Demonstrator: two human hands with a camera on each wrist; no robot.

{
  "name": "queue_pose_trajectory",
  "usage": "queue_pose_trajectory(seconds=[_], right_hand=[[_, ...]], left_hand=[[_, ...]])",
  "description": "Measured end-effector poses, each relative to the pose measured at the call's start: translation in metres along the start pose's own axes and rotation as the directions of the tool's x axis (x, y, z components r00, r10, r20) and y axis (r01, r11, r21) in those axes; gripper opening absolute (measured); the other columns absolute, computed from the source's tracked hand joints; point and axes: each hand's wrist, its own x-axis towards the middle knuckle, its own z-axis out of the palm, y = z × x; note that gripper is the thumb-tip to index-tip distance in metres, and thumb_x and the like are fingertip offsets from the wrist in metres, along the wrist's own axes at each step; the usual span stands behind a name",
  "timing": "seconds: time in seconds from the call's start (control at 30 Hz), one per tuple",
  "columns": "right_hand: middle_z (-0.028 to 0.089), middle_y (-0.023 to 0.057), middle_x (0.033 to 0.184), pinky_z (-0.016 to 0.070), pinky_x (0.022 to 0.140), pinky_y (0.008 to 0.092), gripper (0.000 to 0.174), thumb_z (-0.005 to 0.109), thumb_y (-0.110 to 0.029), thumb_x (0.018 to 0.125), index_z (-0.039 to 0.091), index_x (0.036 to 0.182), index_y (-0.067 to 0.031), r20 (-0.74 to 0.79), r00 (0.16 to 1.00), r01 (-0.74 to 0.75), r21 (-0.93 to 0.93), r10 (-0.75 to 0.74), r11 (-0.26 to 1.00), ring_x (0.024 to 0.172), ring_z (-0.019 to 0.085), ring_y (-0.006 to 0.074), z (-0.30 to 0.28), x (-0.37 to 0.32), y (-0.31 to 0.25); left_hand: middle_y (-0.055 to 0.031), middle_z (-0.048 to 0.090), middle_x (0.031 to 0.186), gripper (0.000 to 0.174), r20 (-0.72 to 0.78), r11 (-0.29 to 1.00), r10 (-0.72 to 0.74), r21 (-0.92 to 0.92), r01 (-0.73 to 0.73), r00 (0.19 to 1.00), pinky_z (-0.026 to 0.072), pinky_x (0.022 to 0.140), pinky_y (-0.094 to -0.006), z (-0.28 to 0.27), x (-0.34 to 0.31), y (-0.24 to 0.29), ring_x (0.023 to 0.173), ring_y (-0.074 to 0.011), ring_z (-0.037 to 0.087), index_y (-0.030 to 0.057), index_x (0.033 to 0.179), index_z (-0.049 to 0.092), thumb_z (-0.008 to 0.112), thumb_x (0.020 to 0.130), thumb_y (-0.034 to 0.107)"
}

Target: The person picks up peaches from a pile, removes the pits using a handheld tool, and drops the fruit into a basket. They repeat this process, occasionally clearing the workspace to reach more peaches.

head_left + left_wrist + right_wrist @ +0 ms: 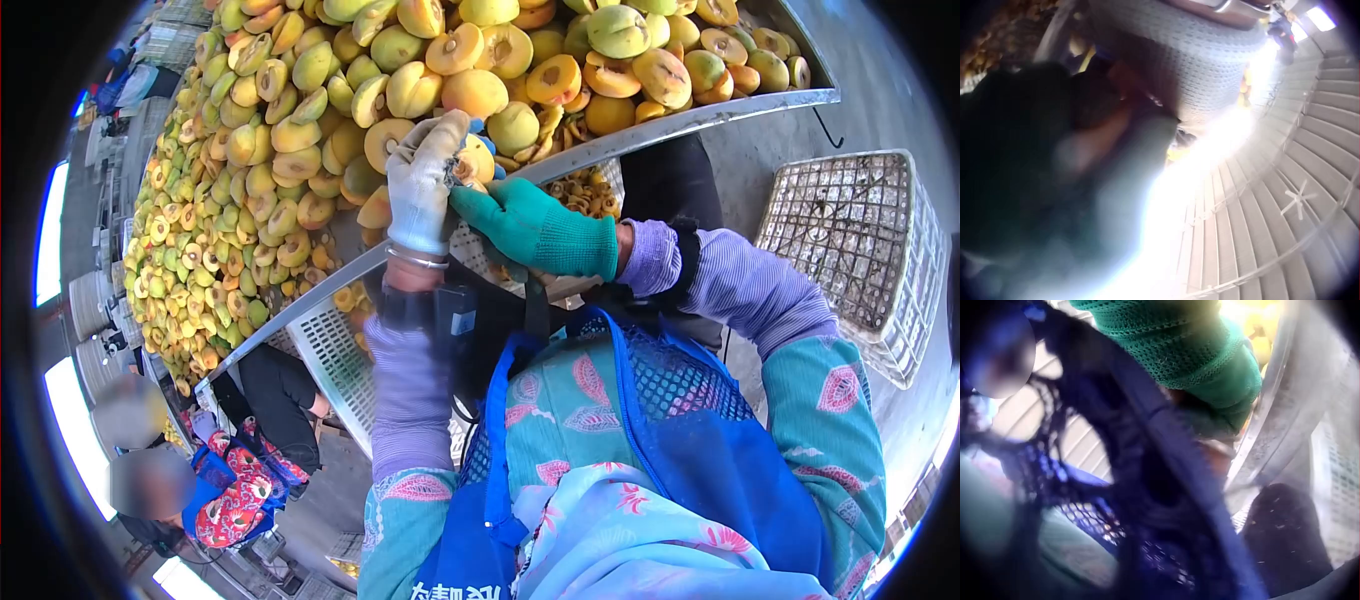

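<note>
My left hand [418, 185] reaches straight out from the body, its back up and its fingers bent over at the knuckles, holding a yellow fruit [476, 160] toward the thumb side, just over the near edge of the surface [700, 120]. My right hand [540, 228] comes in from the right on a bent elbow, thumb pointing left, its tip close against the left hand just below the fruit. Its other fingers are hidden, so I cannot tell whether they grip anything.

The left glove [425, 222] is pale, ribbed knit, smudged grey around the fingers; the right glove [585, 240] is green, with a close-ribbed cuff. A smooth, shiny bangle [418, 260] circles my left wrist, and thin purple striped sleeves [755, 280] cover both forearms.

Beyond my hands, the surface has a straight metal rim and carries a deep heap of rounded fruit halves [295, 135], smooth-skinned, green to orange, many with the pitted cut face showing. Below the rim lie small, curled brown-yellow scraps [590, 192]. A white plastic basket [340, 365] with rows of small holes stands at left; a stained, gridded crate [905, 290] stands at right.
</note>
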Motion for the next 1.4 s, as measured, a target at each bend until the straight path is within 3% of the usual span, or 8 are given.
queue_pose_trajectory(seconds=[0.27,0.37,0.53,0.63,0.77,1.1,1.2,1.4], right_hand=[[0.044,-0.0006,0.050,0.0320,0.031,0.0243,0.053,0.039,-0.056,0.098,0.047,0.070,-0.0109,0.430,0.903,-0.402,0.829,0.018,0.387,0.033,0.038,0.0090,0.010,-0.019,-0.011],[0.047,-0.0011,0.057,0.0377,0.035,0.0272,0.043,0.043,-0.053,0.098,0.050,0.084,-0.0134,0.251,0.963,-0.191,0.387,0.096,0.902,0.039,0.045,0.0111,0.004,-0.025,-0.012],[0.045,0.0010,0.053,0.0368,0.034,0.0278,0.043,0.042,-0.052,0.098,0.049,0.083,-0.0124,0.529,0.848,-0.470,0.746,0.008,0.471,0.037,0.044,0.0131,0.015,-0.019,0.002],[0.044,-0.0011,0.054,0.0360,0.034,0.0288,0.041,0.044,-0.053,0.098,0.048,0.083,-0.0144,0.310,0.941,-0.251,0.364,0.138,0.897,0.037,0.042,0.0126,0.023,-0.023,0.000],[0.039,-0.0034,0.054,0.0311,0.031,0.0254,0.043,0.042,-0.055,0.099,0.046,0.086,-0.0152,0.616,0.787,-0.542,0.685,0.009,0.487,0.036,0.039,0.0088,0.034,-0.017,0.007],[0.038,-0.0052,0.053,0.0273,0.031,0.0251,0.042,0.042,-0.056,0.099,0.046,0.085,-0.0164,0.548,0.829,-0.444,0.526,0.110,0.725,0.035,0.035,0.0071,0.029,-0.025,-0.001],[0.039,-0.0051,0.053,0.0276,0.033,0.0241,0.041,0.043,-0.055,0.099,0.047,0.084,-0.0167,0.585,0.811,-0.468,0.670,-0.022,0.577,0.035,0.033,0.0071,0.033,-0.021,0.000],[0.040,-0.0060,0.053,0.0277,0.034,0.0246,0.040,0.041,-0.051,0.101,0.049,0.083,-0.0169,0.520,0.822,-0.481,0.416,0.231,0.772,0.036,0.035,0.0079,0.027,-0.024,-0.008]], left_hand=[[-0.0156,0.068,0.094,0.028,0.287,0.977,-0.209,0.095,0.189,0.935,0.0564,0.069,-0.0311,-0.007,0.003,0.019,0.078,-0.0199,0.067,-0.0043,0.103,0.062,0.060,0.093,0.021],[-0.0167,0.068,0.095,0.033,0.377,0.996,-0.021,0.090,-0.014,0.926,0.0563,0.072,-0.0332,-0.018,0.009,0.003,0.080,-0.0216,0.067,-0.0046,0.107,0.060,0.055,0.095,0.025],[-0.0197,0.066,0.098,0.042,0.314,0.995,-0.101,0.038,0.093,0.944,0.0571,0.072,-0.0379,-0.016,-0.018,0.015,0.083,-0.0268,0.067,-0.0041,0.120,0.053,0.043,0.100,0.031],[-0.0205,0.065,0.100,0.042,0.300,0.984,-0.089,0.173,0.038,0.950,0.0575,0.071,-0.0375,-0.030,-0.028,0.020,0.082,-0.0276,0.067,-0.0044,0.118,0.054,0.044,0.100,0.033],[-0.0207,0.065,0.092,0.041,0.167,0.978,-0.207,0.005,0.209,0.964,0.0565,0.068,-0.0377,-0.030,-0.033,0.029,0.075,-0.0288,0.067,-0.0050,0.114,0.055,0.044,0.100,0.032],[-0.0203,0.067,0.088,0.041,0.099,0.953,-0.130,0.287,0.097,0.987,0.0560,0.066,-0.0384,-0.019,-0.038,0.037,0.075,-0.0292,0.067,-0.0070,0.113,0.056,0.053,0.095,0.030],[-0.0219,0.067,0.085,0.043,0.163,0.955,-0.184,-0.203,0.215,0.969,0.0569,0.061,-0.0391,-0.023,-0.045,0.030,0.069,-0.0312,0.067,-0.0080,0.110,0.056,0.054,0.096,0.033],[-0.0212,0.066,0.084,0.044,0.027,0.962,-0.091,-0.255,0.095,0.995,0.0569,0.056,-0.0409,-0.030,-0.056,0.006,0.063,-0.0327,0.065,-0.0046,0.113,0.055,0.052,0.097,0.035]])
